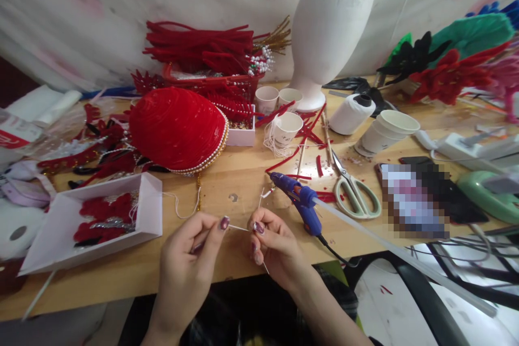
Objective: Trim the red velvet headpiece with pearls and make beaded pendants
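A thin white thread (238, 228) runs taut between my two hands near the table's front edge. My left hand (192, 262) pinches one part of it between thumb and index finger. Thumb and fingers of my right hand (275, 246) are closed on it too, with a loose end hanging below and another part rising behind. Just beyond my right hand lies a small white piece (266, 193), too small to make out. The blue glue gun (298, 200) rests right of it, a long clear glue stick (385, 243) in its back.
A red dome-shaped cap (176, 130) with beaded trim stands at left, behind a white box (150, 211) of red pieces. Scissors (354, 192), phones (413, 200), paper cups (387, 132), a thread spool (352, 114) and a white foam head (330, 27) are at right and back.
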`<state>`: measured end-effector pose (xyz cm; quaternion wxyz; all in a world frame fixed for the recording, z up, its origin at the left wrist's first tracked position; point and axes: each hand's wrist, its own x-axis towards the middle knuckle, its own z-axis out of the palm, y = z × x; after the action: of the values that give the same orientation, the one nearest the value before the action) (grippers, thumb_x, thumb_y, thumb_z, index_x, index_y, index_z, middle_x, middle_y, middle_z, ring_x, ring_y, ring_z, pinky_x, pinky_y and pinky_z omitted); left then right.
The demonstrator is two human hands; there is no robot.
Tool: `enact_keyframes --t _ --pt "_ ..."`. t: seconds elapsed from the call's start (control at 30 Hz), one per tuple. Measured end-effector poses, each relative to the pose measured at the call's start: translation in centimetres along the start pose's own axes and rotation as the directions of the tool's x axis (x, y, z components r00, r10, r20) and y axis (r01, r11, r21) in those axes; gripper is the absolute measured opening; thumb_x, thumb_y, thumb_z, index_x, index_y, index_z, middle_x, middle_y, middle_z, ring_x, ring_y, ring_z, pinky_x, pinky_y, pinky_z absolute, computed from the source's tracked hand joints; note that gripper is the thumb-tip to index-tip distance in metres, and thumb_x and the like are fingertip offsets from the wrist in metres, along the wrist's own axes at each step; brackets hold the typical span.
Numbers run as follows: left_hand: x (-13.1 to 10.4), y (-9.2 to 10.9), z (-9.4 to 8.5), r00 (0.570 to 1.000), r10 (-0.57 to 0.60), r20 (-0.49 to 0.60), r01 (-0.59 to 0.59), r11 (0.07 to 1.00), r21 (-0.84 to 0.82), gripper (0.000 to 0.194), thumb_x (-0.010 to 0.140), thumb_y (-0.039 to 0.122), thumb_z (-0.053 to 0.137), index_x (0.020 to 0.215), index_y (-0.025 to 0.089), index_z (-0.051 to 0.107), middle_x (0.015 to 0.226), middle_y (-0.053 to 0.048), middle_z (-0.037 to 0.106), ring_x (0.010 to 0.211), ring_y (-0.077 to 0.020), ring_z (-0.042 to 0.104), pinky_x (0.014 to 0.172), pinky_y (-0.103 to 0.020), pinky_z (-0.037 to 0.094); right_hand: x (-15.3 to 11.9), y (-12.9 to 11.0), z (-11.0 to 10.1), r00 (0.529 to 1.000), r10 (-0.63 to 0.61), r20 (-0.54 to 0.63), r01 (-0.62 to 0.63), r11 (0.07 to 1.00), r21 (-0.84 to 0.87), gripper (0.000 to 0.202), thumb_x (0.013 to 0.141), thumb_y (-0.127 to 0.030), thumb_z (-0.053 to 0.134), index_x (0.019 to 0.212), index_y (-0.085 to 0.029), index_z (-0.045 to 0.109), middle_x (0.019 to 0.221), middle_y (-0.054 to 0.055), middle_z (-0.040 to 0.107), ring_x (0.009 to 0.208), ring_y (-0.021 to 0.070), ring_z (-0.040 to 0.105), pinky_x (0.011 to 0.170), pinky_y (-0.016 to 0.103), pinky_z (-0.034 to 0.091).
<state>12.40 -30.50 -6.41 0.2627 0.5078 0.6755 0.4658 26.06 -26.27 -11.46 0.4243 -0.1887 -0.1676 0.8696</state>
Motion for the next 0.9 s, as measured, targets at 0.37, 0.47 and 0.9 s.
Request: enact_keyframes --t 0.37,0.47,0.9 --pt "0.4 -0.7 0.1 0.995 -0.098 0.008 0.098 0.994 -0.043 0.031 0.087 0.036 0.061 0.062 0.02 0.056 0.055 0.007 0.035 0.051 -0.0103 0.033 0.049 -0.023 0.028 -0.5 -0.1 -0.2 0.995 0.059 0.081 -0.056 0.998 -0.037 0.033 0.064 -0.022 0.093 0.093 -0.019 0.079 0.07 0.0 0.077 0.054 0.0089 0.068 0.059 0.017 0.055" --pt "0.4 -0.4 -0.3 0.993 -0.119 -0.009 0.118 0.991 -0.068 0.032 0.087 0.036 0.06 0.061 0.02 0.055 0.056 0.007 0.033 0.051 -0.0099 0.031 0.048 -0.023 0.026 -0.4 -0.1 0.0 0.998 0.026 0.056 -0.023 0.998 -0.062 0.029 0.068 -0.018 0.091 0.094 -0.021 0.079 0.072 0.0 0.077 0.057 0.0093 0.07 0.059 0.017 0.055" --pt "-1.9 0.9 0.0 0.953 0.303 0.02 -0.304 0.948 0.098 0.024 0.089 0.016 0.057 0.065 0.021 0.058 0.054 0.006 0.047 0.047 -0.0091 0.045 0.054 -0.021 0.042 -0.5 1.8 1.2 0.902 -0.406 -0.148 0.282 0.813 -0.509 0.015 0.076 -0.027 0.085 0.086 -0.02 0.077 0.073 0.004 0.076 0.059 0.0141 0.068 0.056 0.022 0.057"
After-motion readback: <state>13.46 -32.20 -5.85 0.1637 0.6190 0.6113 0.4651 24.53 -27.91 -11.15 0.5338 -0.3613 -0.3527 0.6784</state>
